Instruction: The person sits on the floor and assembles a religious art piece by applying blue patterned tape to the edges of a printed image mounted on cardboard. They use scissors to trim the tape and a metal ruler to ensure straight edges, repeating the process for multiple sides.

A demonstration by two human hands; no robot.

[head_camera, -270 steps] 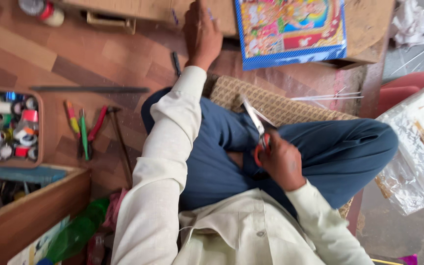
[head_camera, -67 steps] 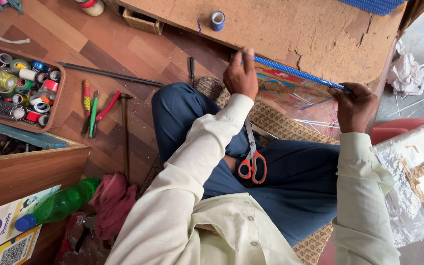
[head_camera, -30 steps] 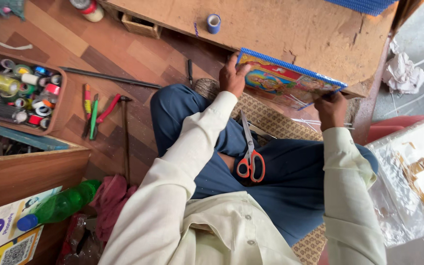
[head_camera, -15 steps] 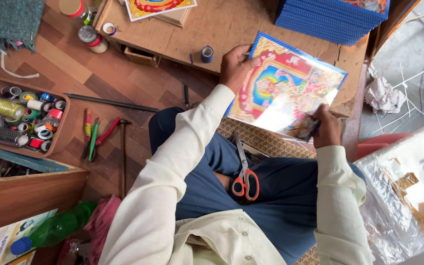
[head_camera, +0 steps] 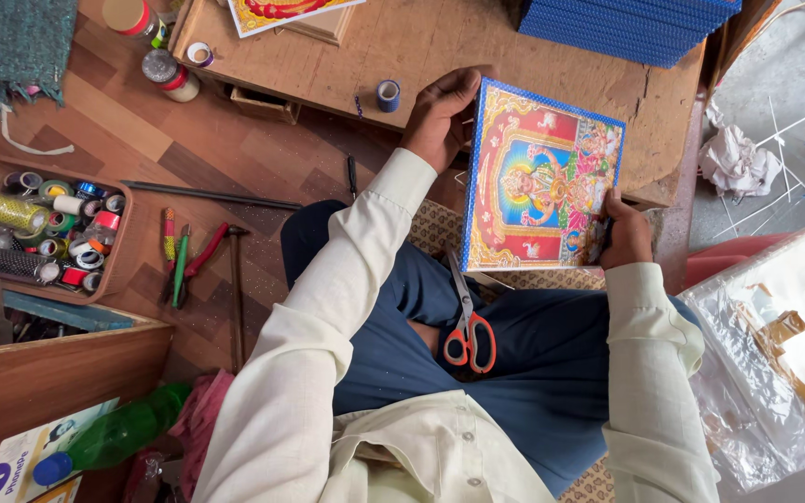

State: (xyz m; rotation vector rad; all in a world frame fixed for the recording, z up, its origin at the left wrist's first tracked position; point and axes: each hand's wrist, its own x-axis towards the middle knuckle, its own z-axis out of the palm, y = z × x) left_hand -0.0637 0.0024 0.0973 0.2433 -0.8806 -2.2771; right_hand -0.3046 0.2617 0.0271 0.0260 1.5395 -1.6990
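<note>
Held up between both hands over the lap: a flat rectangular picture (head_camera: 540,182) with a bright red-and-yellow printed scene and a blue dotted border, tilted, its top edge reaching over the near edge of the low wooden desk (head_camera: 552,70). Left hand (head_camera: 442,114) clenched on the picture's upper left corner, fingers curled over the edge; right hand (head_camera: 626,237) clamped on the lower right corner, thumb on the printed face. Just below the picture, resting on the blue trousers: orange-handled scissors (head_camera: 467,321), blades shut, untouched. Beyond the left grip, on the desk: a small blue tape roll (head_camera: 387,95); farther off, a stack of blue-edged boards (head_camera: 631,23). Well left of the left grip, on the wooden floor: a brown tray of thread spools (head_camera: 53,228), a hammer (head_camera: 236,289), red-handled pliers (head_camera: 199,253). Right of the right grip: crumpled clear plastic sheeting (head_camera: 775,345).
</note>
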